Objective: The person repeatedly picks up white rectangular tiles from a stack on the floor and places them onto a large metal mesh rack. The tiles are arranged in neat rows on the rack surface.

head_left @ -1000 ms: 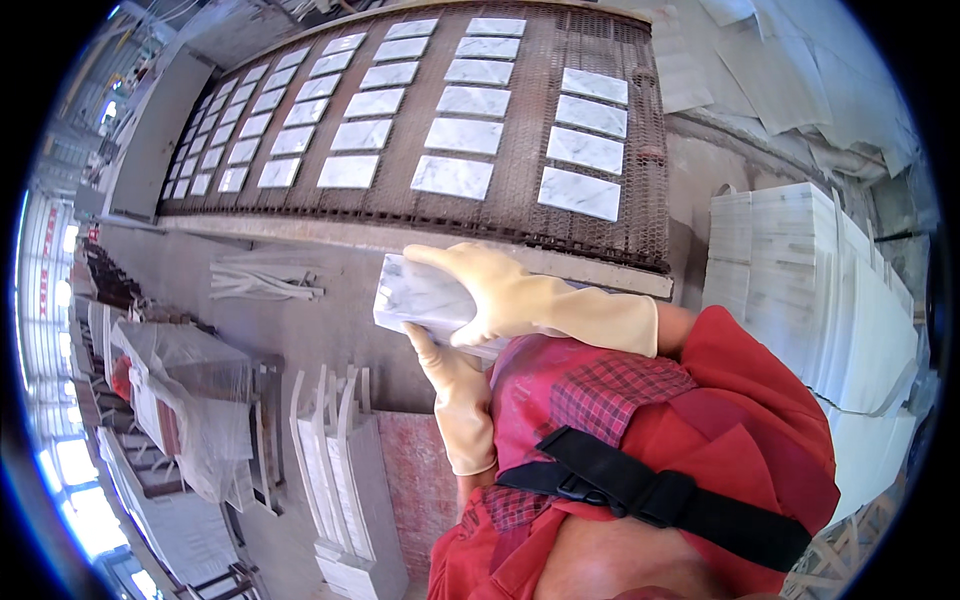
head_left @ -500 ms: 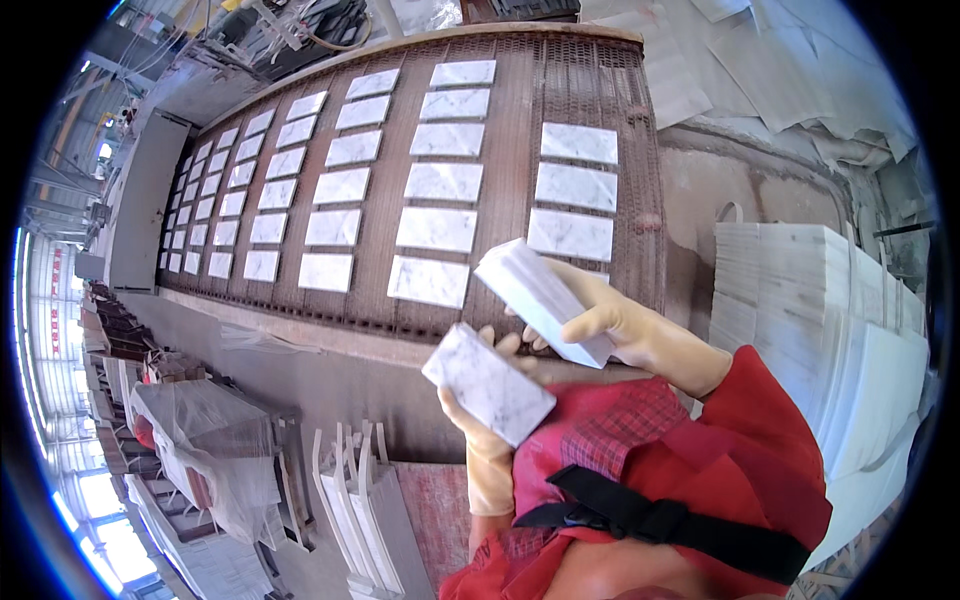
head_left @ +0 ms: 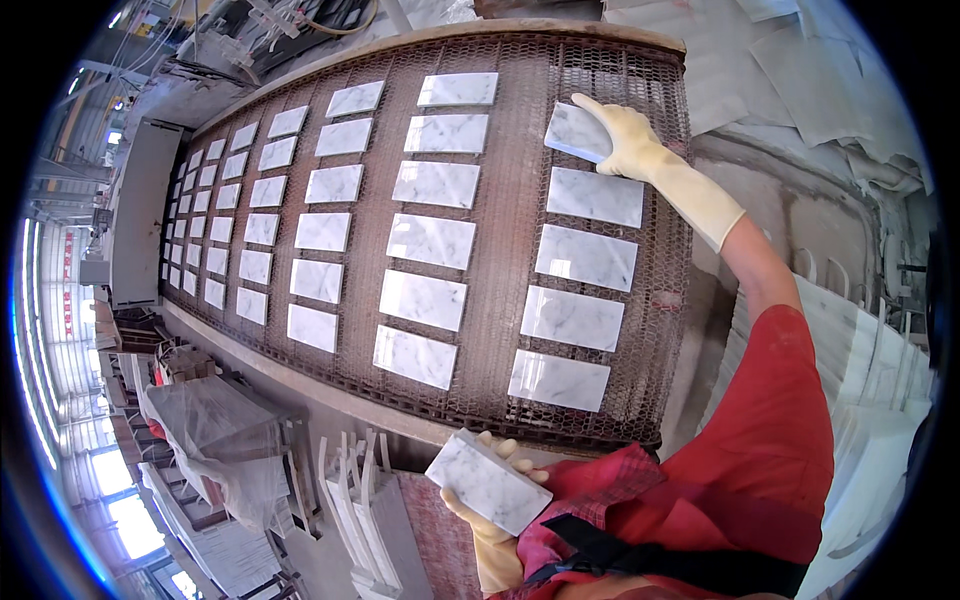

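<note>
At left, polished marble tiles (head_left: 323, 232) lie in rows on the mesh belt (head_left: 508, 230); lower middle, the left hand (head_left: 486, 532) cradles a marble block (head_left: 490, 481), probably heavy; rightward, the right hand (head_left: 628, 140) has its grip around the farthest tile (head_left: 577, 131) of the rightmost row. Stiff, likely slick and chip-prone, it looks best held by opposite edges.

Left glove, 6 o'clock: cream rubber-gloved left hand (head_left: 480, 516) clasps a thick, rectangular, grey-veined white marble piece (head_left: 488, 482).
Right glove, 1 o'clock: cream rubber-gloved right hand (head_left: 626, 142) grasps a rectangular grey-veined white marble tile (head_left: 577, 130), just 12 o'clock of four glossy white rectangular laid tiles (head_left: 586, 257).
Belt, 9 through 12 to 4 o'clock: brown metal mesh belt (head_left: 508, 205).
Bundle, 8 o'clock: clear-plastic-wrapped bundle (head_left: 225, 440).
Slabs, 3 o'clock: pale stacked slabs (head_left: 860, 350).
</note>
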{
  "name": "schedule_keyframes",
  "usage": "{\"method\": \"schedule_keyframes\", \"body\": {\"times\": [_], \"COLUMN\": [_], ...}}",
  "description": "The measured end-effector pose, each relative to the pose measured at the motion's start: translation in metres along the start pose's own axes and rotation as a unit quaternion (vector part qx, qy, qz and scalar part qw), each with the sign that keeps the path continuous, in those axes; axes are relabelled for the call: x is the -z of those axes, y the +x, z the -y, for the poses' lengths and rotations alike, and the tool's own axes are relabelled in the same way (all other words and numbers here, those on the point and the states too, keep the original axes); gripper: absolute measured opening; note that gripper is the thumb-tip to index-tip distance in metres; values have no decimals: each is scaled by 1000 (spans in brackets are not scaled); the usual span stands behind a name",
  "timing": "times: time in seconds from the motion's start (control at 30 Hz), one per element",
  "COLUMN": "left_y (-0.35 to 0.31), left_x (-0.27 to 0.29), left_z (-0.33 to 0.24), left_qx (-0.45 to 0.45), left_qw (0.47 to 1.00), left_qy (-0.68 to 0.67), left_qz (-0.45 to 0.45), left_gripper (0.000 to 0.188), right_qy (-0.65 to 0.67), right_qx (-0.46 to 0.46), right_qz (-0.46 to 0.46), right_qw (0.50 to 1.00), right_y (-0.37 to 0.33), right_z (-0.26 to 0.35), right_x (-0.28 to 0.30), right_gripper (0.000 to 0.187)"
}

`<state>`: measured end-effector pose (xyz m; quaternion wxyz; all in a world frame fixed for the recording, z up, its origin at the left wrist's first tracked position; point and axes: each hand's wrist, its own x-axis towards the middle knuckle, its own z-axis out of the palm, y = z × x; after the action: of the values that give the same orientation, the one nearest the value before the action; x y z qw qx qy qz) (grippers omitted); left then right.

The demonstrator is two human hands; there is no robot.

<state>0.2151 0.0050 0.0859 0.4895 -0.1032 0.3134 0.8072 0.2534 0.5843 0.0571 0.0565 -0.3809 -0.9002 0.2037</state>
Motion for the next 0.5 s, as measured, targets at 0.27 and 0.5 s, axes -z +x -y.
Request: {"method": "schedule_keyframes", "body": {"times": [0.27, 0.5], "left_y": [7, 16], "left_x": [-15, -12], "left_z": [8, 16], "left_qx": [-11, -16], "left_qw": [997, 995], "left_qy": [55, 87], "left_qz": [-52, -53], "left_gripper": [116, 115], "right_qy": [-67, 12], "right_qx": [80, 122], "right_qz": [49, 41], "right_qw": [993, 992], "right_y": [37, 39], "right_z": [-33, -51], "right_x": [-25, -16], "right_gripper": [125, 119]}}
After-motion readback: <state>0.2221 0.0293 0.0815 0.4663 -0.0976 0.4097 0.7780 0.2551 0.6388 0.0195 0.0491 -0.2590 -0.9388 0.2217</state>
